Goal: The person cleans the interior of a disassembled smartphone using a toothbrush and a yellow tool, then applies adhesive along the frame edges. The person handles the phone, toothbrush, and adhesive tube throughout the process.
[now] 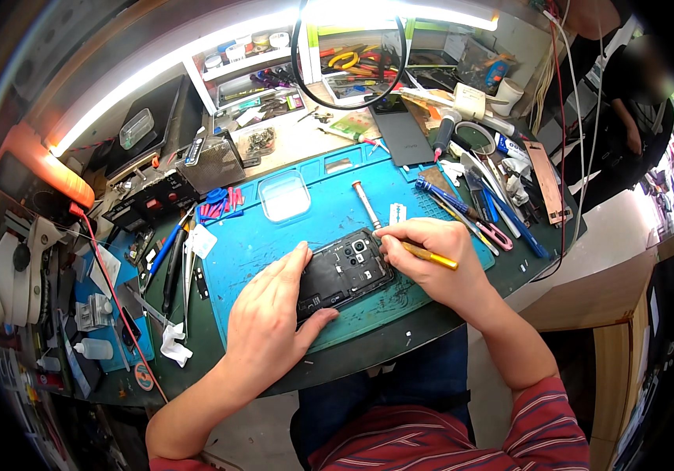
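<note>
An opened smartphone (337,275), its back cover off and its dark inner parts and camera lenses showing, lies tilted on a blue work mat (250,259). My left hand (266,314) holds it by its left end, fingers along the far edge and thumb at the near edge. In my right hand (439,271) is a slim gold-handled tool (435,257), pinched like a pen at the phone's upper right corner. Its tip is hidden by my fingers. Just beyond that corner lies a screwdriver (365,206), with a razor blade (397,213) beside it.
A clear plastic tub (284,196) stands on the mat's far left. Pliers, tweezers and drivers crowd the right, near a blue-handled tool (509,216). A dark flat panel (402,133) lies behind. An orange-cased meter (42,169) and red cable flank the left. A magnifier ring (295,55) hangs above.
</note>
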The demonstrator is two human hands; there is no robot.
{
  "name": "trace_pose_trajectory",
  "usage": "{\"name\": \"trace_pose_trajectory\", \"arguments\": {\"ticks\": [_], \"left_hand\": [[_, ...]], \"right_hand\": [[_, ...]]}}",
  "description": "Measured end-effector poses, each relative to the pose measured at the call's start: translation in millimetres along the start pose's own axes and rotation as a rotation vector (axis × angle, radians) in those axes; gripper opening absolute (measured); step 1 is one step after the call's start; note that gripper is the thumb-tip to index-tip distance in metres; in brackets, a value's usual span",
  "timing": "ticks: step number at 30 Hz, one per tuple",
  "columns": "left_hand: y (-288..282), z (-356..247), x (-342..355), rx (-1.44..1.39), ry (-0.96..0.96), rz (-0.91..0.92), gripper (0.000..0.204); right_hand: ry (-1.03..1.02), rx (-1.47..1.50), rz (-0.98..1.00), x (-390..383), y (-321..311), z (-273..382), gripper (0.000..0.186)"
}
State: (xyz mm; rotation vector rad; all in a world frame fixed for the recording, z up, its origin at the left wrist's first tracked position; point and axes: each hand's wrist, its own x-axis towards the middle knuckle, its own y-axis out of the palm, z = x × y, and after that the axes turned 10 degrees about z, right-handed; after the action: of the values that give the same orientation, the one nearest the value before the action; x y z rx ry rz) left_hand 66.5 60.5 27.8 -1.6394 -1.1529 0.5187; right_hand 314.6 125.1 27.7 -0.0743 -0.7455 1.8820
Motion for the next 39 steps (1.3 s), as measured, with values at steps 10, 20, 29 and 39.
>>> {"name": "trace_pose_trajectory", "arguments": {"ticks": [10, 20, 29, 39], "left_hand": [[-0.9, 0.1, 0.0, -0.009, -0.014, 0.009, 0.085], [-2.1, -0.3, 0.1, -0.016, -0.015, 0.021, 0.085], [-3.1, -0.6, 1.9, -0.013, -0.028, 0.030, 0.083], [-3.4, -1.3, 1.8, 0.013, -0.038, 0.039, 0.081]], "right_hand": [[0.291, 0.285, 0.281, 28.3, -30.3, -2.2, 0.019], [0.320, 0.361, 0.456, 44.3, -48.1, -14.4, 0.023], [0.271, 0.498, 0.351, 42.0, -47.5, -19.4, 0.021], [0.074, 0.191, 0.255, 7.0, -33.3, -25.3, 0.016]]}}
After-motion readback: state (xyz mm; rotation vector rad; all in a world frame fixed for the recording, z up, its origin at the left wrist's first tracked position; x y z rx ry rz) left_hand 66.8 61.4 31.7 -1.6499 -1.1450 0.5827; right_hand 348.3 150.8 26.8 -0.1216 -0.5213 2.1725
